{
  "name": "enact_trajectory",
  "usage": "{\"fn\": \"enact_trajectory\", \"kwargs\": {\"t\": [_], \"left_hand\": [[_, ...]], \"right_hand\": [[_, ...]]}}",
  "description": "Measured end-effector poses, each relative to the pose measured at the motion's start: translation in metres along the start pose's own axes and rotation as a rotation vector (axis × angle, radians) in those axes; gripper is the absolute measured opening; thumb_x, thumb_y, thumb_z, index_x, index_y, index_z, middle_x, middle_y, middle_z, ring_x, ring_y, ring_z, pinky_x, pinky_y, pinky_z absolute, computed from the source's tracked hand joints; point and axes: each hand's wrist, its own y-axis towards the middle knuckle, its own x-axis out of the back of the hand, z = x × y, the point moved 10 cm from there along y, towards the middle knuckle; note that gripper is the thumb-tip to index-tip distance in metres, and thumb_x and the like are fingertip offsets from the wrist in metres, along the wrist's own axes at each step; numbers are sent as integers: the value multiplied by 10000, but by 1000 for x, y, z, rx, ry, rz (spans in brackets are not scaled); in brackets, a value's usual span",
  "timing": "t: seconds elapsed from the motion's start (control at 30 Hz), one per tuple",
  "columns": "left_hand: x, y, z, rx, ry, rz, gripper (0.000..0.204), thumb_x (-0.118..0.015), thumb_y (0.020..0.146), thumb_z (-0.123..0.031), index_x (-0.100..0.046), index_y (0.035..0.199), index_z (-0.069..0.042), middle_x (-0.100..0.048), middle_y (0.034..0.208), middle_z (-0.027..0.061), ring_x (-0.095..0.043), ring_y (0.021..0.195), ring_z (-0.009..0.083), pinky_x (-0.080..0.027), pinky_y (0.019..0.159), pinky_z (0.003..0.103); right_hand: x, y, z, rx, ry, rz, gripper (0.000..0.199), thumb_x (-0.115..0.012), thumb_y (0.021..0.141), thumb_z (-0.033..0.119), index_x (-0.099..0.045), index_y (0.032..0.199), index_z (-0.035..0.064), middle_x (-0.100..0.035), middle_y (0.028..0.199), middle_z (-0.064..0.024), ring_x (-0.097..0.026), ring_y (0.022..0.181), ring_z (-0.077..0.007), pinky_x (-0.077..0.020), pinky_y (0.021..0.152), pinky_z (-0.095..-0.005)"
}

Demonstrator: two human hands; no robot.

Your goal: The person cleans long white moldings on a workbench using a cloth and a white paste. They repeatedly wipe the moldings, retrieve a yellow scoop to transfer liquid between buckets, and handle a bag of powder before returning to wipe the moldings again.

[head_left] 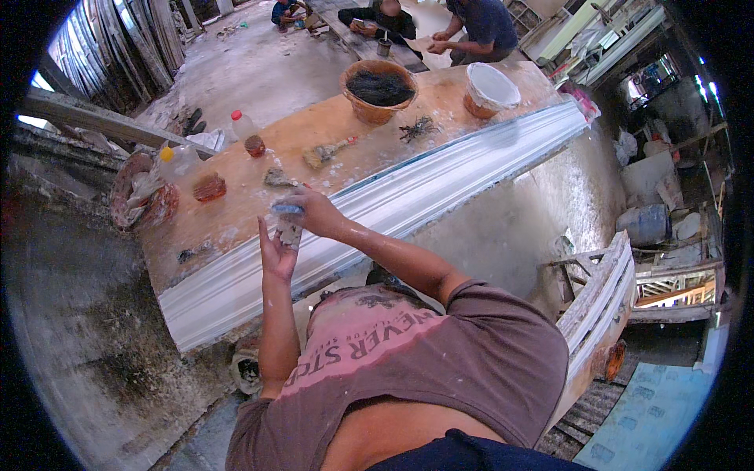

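Note:
My right hand is closed around a small blue-topped object, whose kind I cannot make out. A pale, mottled part hangs below the blue top. Just under it my left hand is palm up with the thumb stretched away, at the lower end of the pale part. Both hands are above a long white grooved moulding lying along the near edge of a board table. A worn brush lies just beyond my hands, and another brush is farther right.
An orange-brown bowl with dark fibres and a white-coated bowl stand at the far edge. A red-capped bottle and a yellow-capped jug are at left. A dark fibre tuft lies mid-table. Several people sit beyond.

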Motion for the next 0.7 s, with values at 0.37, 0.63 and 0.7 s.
{"fn": "enact_trajectory", "kwargs": {"t": [0.37, 0.63, 0.7], "left_hand": [[-20, 31, 24, -89, 190, 89, 336, -601, 891, -269, -554, 1109, -18, -620, 1077, 100, -591, 1001, 186, -479, 915, 310], [-15, 50, 12, -312, 92, 39, 207, -610, 883, -130, -578, 1035, 8, -626, 1047, 113, -608, 966, 213, -505, 908, 332], [-24, 46, 11, -322, 64, 10, 203, -605, 886, -126, -579, 1033, 11, -624, 1058, 122, -607, 982, 222, -501, 920, 333]], "right_hand": [[61, -43, 21, 391, -168, -60, 408, -652, 724, 66, -616, 1108, 197, -560, 984, -117, -564, 891, -321, -472, 761, -409], [167, -83, -150, -103, -425, -27, 245, -580, 851, 207, -640, 1069, 112, -630, 959, -169, -593, 915, -329, -479, 787, -415], [228, -107, -221, -450, -439, -171, 291, -562, 871, 277, -631, 1086, 93, -631, 972, -191, -586, 914, -351, -470, 798, -442]]}}
